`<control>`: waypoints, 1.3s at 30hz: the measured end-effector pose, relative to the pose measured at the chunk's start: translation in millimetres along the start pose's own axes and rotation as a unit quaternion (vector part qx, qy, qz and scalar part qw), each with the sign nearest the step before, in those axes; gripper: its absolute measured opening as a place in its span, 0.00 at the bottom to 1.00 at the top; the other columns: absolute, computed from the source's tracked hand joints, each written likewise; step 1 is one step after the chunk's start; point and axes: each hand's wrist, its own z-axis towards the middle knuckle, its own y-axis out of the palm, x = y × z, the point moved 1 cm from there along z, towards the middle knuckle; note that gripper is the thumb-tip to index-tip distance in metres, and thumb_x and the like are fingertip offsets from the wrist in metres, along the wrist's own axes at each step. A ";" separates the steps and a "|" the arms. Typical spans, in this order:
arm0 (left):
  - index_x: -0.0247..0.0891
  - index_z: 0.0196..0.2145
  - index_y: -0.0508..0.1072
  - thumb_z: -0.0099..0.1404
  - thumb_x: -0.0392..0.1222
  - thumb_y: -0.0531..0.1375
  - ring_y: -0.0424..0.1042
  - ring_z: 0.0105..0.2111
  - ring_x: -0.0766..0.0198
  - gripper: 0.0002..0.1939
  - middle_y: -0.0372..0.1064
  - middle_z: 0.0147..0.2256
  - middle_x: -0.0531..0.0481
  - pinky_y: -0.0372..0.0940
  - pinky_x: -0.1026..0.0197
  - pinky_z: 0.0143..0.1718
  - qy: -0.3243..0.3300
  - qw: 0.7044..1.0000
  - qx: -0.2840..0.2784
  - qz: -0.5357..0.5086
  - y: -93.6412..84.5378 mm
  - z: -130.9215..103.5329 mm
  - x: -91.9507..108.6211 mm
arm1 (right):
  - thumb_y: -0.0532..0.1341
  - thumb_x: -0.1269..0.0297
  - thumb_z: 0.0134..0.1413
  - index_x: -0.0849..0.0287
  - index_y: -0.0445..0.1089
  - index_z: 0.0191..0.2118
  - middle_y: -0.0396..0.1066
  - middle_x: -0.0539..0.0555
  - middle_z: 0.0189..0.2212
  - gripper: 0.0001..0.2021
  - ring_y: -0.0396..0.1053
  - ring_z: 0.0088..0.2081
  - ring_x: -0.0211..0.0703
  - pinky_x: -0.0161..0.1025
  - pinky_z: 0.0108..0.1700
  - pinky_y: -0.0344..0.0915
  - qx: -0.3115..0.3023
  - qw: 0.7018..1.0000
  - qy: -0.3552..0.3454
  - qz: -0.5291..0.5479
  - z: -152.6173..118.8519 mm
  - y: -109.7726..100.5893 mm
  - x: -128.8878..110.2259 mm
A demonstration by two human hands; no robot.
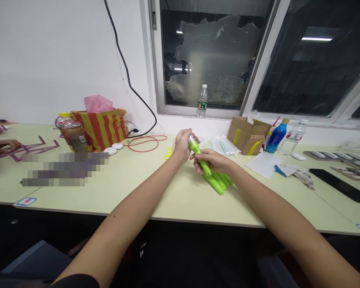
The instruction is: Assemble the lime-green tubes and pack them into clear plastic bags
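Observation:
Both my hands are on one bright green tube-shaped handle (pixel 204 167) with a clear end, tilted over the table. My left hand (pixel 182 145) is closed around the clear upper end, hiding part of it. Lower down, my right hand (pixel 215 161) grips the green shaft between thumb and fingers. Several more green handles (pixel 217 186) lie side by side on the table beneath my right hand. Yellow ring-like pieces (pixel 168 153) show just left of my left hand. Behind my hands are clear plastic bags (pixel 223 146).
An open cardboard box (pixel 248 134) stands behind on the right, near a blue bottle (pixel 276 136) and a clear bottle (pixel 294 137). A striped bag (pixel 103 130), a drink bottle (pixel 73 134) and a red cable (pixel 144 150) are on the left. Another person's hand (pixel 6 145) holds purple frames (pixel 33 150).

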 end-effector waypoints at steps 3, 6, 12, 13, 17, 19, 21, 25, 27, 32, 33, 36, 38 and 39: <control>0.36 0.28 0.64 0.55 0.38 0.66 0.75 0.32 0.62 0.12 0.69 0.27 0.51 0.70 0.55 0.40 -0.044 0.997 -0.065 -0.009 5.9 -7.0 1.6 | 0.60 0.62 0.56 0.59 0.63 0.34 0.59 0.41 0.15 0.07 0.51 0.11 0.29 0.27 0.11 0.53 -0.025 0.994 0.056 0.093 6.0 9.0 11.4; 0.36 0.27 0.66 0.58 0.40 0.65 0.76 0.36 0.58 0.11 0.71 0.29 0.47 0.70 0.54 0.41 -0.116 0.987 -0.104 -0.043 7.4 -13.3 9.6 | 0.54 0.60 0.60 0.57 0.58 0.30 0.51 0.39 0.11 0.09 0.38 0.09 0.28 0.25 0.08 0.43 -0.104 0.979 0.119 0.131 7.7 16.8 15.8; 0.38 0.19 0.53 0.63 0.43 0.61 0.54 0.11 0.74 0.22 0.46 0.13 0.61 0.56 0.67 0.17 -0.184 0.970 -0.120 -0.105 4.0 -15.3 21.6 | 0.55 0.61 0.61 0.56 0.53 0.28 0.47 0.38 0.12 0.12 0.35 0.11 0.28 0.25 0.09 0.42 -0.102 0.982 0.125 0.100 5.8 29.5 12.3; 0.39 0.19 0.52 0.64 0.42 0.60 0.49 0.10 0.75 0.23 0.43 0.12 0.62 0.53 0.67 0.15 -0.193 0.967 -0.126 -0.112 3.8 -14.6 21.5 | 0.56 0.61 0.60 0.55 0.53 0.27 0.46 0.38 0.12 0.13 0.35 0.11 0.28 0.25 0.09 0.42 -0.084 0.985 0.123 0.086 5.6 30.9 11.9; 0.40 0.18 0.49 0.63 0.37 0.57 0.46 0.09 0.74 0.22 0.41 0.11 0.62 0.50 0.66 0.14 -0.198 0.964 -0.130 -0.118 4.4 -12.1 18.5 | 0.58 0.61 0.56 0.55 0.51 0.25 0.43 0.38 0.13 0.15 0.36 0.13 0.28 0.26 0.10 0.40 0.012 0.995 0.101 0.007 3.8 35.5 9.2; 0.40 0.18 0.48 0.61 0.36 0.57 0.45 0.09 0.74 0.21 0.41 0.11 0.62 0.50 0.66 0.13 -0.184 0.969 -0.116 -0.118 5.4 -11.8 17.7 | 0.59 0.61 0.54 0.54 0.49 0.24 0.43 0.39 0.14 0.17 0.38 0.13 0.28 0.27 0.11 0.39 0.059 0.994 0.087 -0.039 2.4 37.6 6.7; 0.40 0.18 0.48 0.60 0.36 0.57 0.45 0.09 0.74 0.20 0.41 0.11 0.62 0.50 0.66 0.13 -0.166 0.974 -0.100 -0.120 6.9 -12.3 18.1 | 0.59 0.61 0.53 0.54 0.47 0.23 0.44 0.40 0.14 0.17 0.40 0.14 0.28 0.29 0.12 0.39 0.104 0.988 0.075 -0.089 1.6 38.7 3.7; 0.40 0.19 0.49 0.57 0.36 0.58 0.46 0.09 0.74 0.19 0.41 0.11 0.63 0.51 0.66 0.14 -0.129 0.982 -0.072 -0.115 12.3 -14.6 20.7 | 0.56 0.63 0.53 0.55 0.52 0.23 0.52 0.45 0.13 0.12 0.48 0.14 0.33 0.33 0.15 0.46 0.184 0.948 0.053 -0.256 3.7 36.5 -0.6; 0.40 0.19 0.50 0.57 0.37 0.57 0.47 0.09 0.74 0.18 0.42 0.12 0.63 0.52 0.66 0.14 -0.100 0.989 -0.047 -0.098 15.7 -15.2 21.0 | 0.55 0.63 0.54 0.56 0.56 0.25 0.59 0.49 0.16 0.09 0.55 0.16 0.36 0.35 0.19 0.51 0.247 0.892 0.028 -0.379 6.8 35.0 -1.2; 0.40 0.19 0.52 0.55 0.37 0.57 0.51 0.10 0.73 0.15 0.46 0.13 0.62 0.55 0.65 0.16 0.001 0.996 0.077 -0.051 18.0 -14.0 19.3 | 0.57 0.65 0.54 0.59 0.63 0.34 0.69 0.60 0.30 0.04 0.67 0.31 0.48 0.39 0.31 0.58 0.394 0.708 -0.052 -0.584 13.5 35.8 -0.7; 0.40 0.19 0.53 0.55 0.37 0.58 0.52 0.11 0.73 0.15 0.47 0.13 0.62 0.56 0.65 0.16 0.010 0.995 0.085 -0.045 17.1 -13.5 19.6 | 0.57 0.64 0.54 0.59 0.62 0.34 0.69 0.59 0.30 0.04 0.67 0.31 0.47 0.39 0.31 0.59 0.385 0.720 -0.059 -0.574 13.6 34.9 -0.8; 0.40 0.19 0.53 0.56 0.38 0.60 0.53 0.10 0.72 0.17 0.48 0.13 0.62 0.55 0.65 0.16 -0.014 0.999 0.024 -0.029 15.1 -12.7 23.5 | 0.56 0.57 0.57 0.58 0.60 0.30 0.63 0.53 0.23 0.11 0.62 0.24 0.40 0.37 0.27 0.59 0.223 0.885 -0.043 -0.406 11.4 27.0 0.1; 0.40 0.19 0.52 0.56 0.38 0.61 0.51 0.10 0.73 0.19 0.46 0.12 0.62 0.55 0.65 0.15 -0.064 0.996 -0.057 -0.036 16.2 -14.4 28.0 | 0.52 0.49 0.59 0.58 0.61 0.31 0.60 0.49 0.21 0.17 0.58 0.19 0.37 0.36 0.22 0.59 0.035 0.976 -0.001 -0.214 7.9 20.8 2.5; 0.40 0.19 0.51 0.57 0.39 0.61 0.51 0.10 0.73 0.20 0.45 0.12 0.62 0.55 0.65 0.15 -0.089 0.991 -0.090 -0.043 17.5 -16.1 30.4 | 0.51 0.46 0.59 0.59 0.62 0.33 0.60 0.48 0.20 0.19 0.55 0.17 0.35 0.35 0.19 0.58 -0.037 0.991 0.011 -0.130 6.1 18.1 3.8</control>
